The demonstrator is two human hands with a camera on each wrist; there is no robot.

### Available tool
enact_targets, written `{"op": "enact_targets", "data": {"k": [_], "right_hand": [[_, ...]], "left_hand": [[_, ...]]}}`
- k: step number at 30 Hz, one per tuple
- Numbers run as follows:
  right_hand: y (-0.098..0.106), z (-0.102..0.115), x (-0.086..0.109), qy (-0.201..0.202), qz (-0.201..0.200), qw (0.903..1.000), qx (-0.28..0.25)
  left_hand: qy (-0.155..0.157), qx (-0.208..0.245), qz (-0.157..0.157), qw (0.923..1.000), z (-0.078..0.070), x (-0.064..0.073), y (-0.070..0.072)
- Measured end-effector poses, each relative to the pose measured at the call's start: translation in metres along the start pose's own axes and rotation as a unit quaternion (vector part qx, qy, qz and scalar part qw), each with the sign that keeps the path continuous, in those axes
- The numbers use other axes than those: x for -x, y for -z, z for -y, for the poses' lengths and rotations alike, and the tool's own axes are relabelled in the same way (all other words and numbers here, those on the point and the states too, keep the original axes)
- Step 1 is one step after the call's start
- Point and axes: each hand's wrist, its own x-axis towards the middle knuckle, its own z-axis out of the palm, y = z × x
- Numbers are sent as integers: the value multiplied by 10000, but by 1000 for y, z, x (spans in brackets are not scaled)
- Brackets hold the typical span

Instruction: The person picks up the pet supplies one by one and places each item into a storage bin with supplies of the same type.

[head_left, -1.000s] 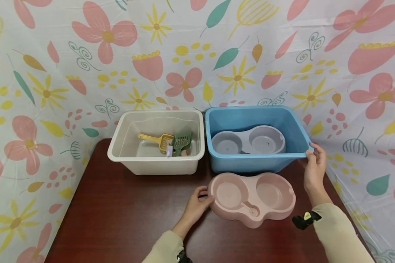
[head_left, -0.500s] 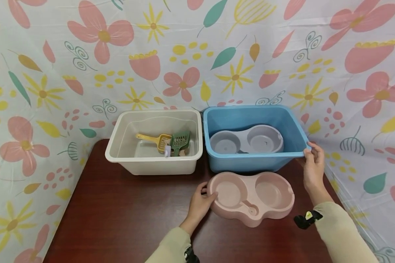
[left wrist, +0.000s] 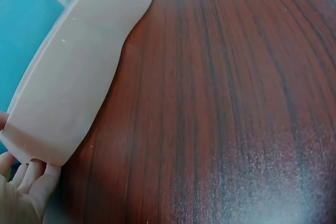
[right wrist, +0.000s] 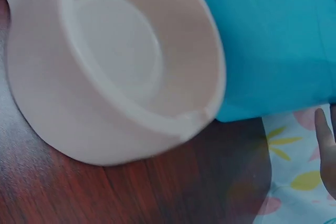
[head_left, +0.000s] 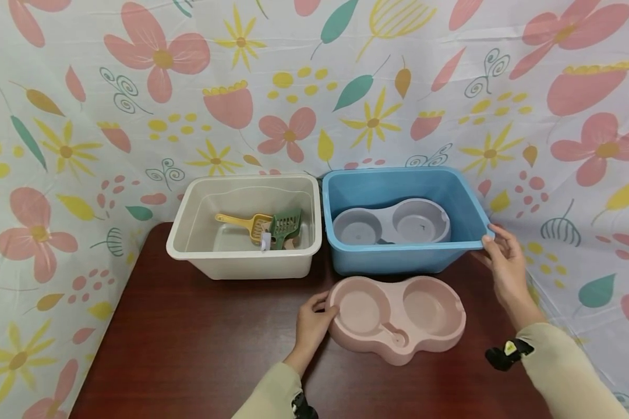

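A pink double pet bowl (head_left: 396, 317) with two round hollows sits low over the brown table, in front of the blue tub. My left hand (head_left: 313, 323) grips its left end, thumb on the rim and the other fingers against the outer wall; in the left wrist view those fingers (left wrist: 38, 178) show at the bowl's end. At the front right corner of the blue tub (head_left: 398, 259), my right hand (head_left: 508, 270) pinches the rim between thumb and fingers. Inside that tub lies a grey double pet bowl (head_left: 393, 223), its front edge hidden by the tub wall.
Left of the blue tub stands a cream tub (head_left: 257, 265). In it lie a yellow slotted litter scoop (head_left: 236, 220), a green slotted scoop (head_left: 285, 224) and a small lilac object (head_left: 265, 241). A flower-patterned cloth (head_left: 288, 70) rises behind the table (head_left: 199, 343).
The pink bowl and left hand have shifted slightly left and down in view. My right wrist and forearm have swung to the right, with the fingertips still at the tub's corner.
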Motion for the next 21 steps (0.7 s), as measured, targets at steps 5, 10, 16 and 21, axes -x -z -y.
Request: {"op": "enact_targets", "data": {"k": [5, 10, 16, 21], "right_hand": [[4, 2, -1, 67, 376, 9993, -52], [5, 2, 0, 265, 606, 9977, 164], [5, 1, -2, 315, 574, 9976, 214], [5, 2, -2, 306, 533, 9979, 183]], "left_hand": [[-84, 103, -142, 9998, -5, 4, 7], [-32, 171, -168, 9997, -13, 10, 14], [-115, 318, -110, 9994, -28, 19, 25], [-214, 459, -29, 9987, -35, 22, 36]]}}
